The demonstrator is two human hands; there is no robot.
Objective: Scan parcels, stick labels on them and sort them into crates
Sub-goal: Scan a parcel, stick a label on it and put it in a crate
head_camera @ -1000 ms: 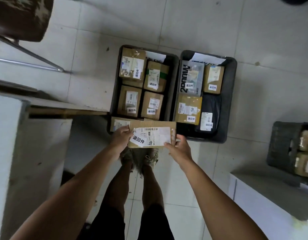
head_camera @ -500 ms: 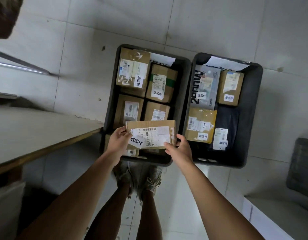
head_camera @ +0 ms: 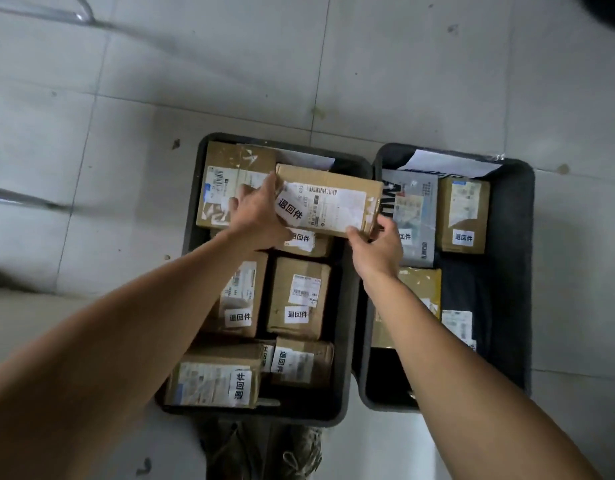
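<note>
Hands work together: left hand [head_camera: 255,216] grips the labelled parcel's [head_camera: 328,202] left end and right hand [head_camera: 378,245] pinches its near right corner, fingers curled, holding it level over the far end of the left crate [head_camera: 344,358], likely to stack it there.

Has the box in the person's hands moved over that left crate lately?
Yes. The held box went from the left crate's near rim to its far end.
</note>
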